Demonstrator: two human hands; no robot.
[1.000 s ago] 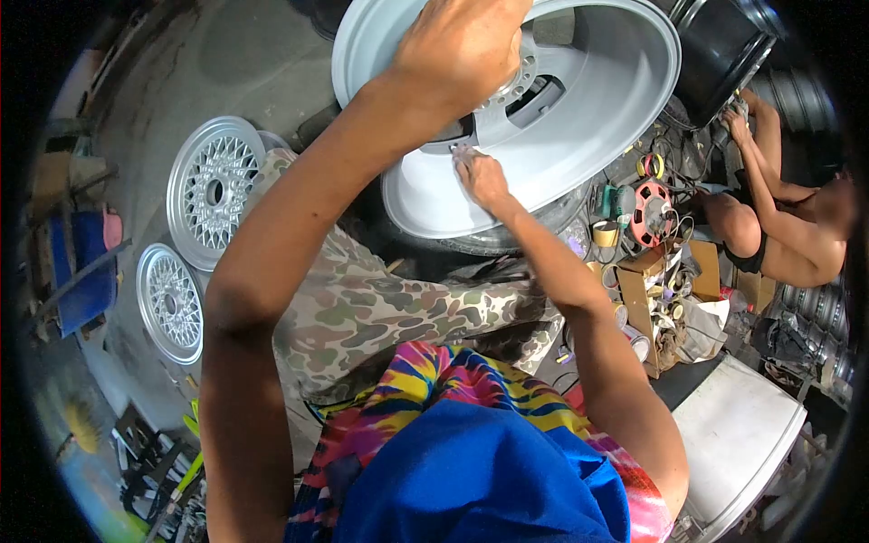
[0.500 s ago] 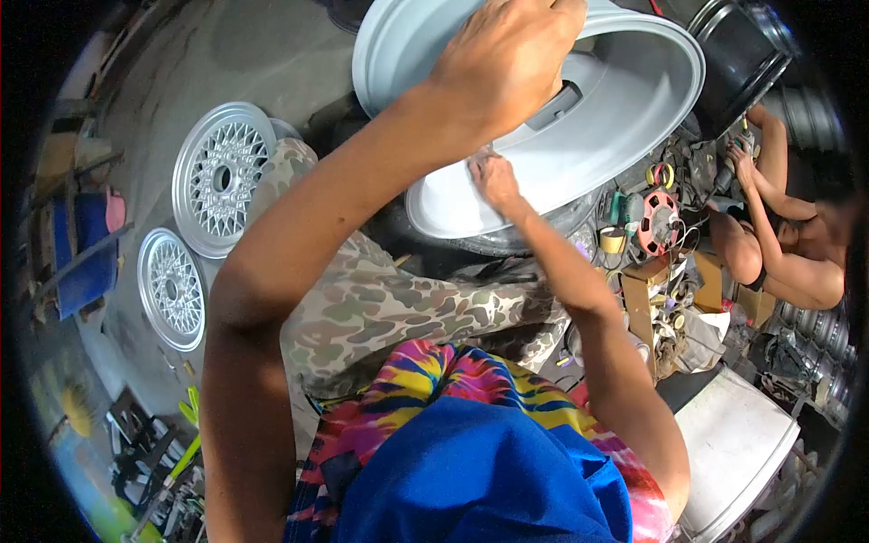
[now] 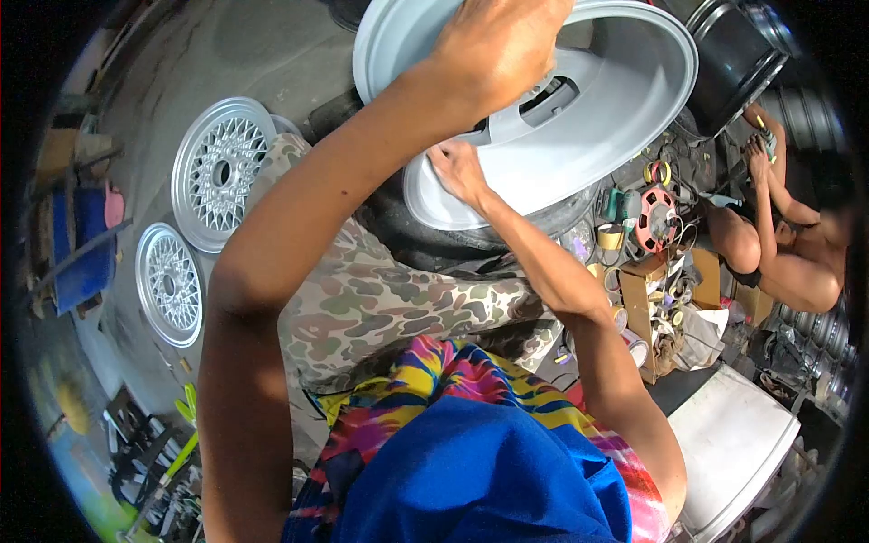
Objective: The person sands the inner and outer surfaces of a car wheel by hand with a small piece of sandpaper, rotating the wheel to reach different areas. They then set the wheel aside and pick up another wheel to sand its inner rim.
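Note:
A large grey-white wheel rim (image 3: 579,149) stands tilted at the top centre, resting on a dark tyre (image 3: 543,226). My left hand (image 3: 502,54) reaches over it at the top of the view, its fingers curled round the rim's edge and partly cut off by the frame. Lower down, my right hand (image 3: 460,172) presses against the inner wall near the rim's lower left edge. The fingers of this hand are bent together, and anything under them is hidden.
Two silver mesh wheels (image 3: 222,172) (image 3: 169,285) are at the left. A black wheel (image 3: 733,72) is at the upper right, near a crouching person's hands (image 3: 760,158). Right of centre are a red reel (image 3: 655,219), a tape roll (image 3: 610,237), and a cardboard box (image 3: 637,317). A white panel (image 3: 733,443) lies lower right.
My right hand has slid left along the rim's inner wall. My left hand and the rim have shifted slightly left. The other person's hands have moved right.

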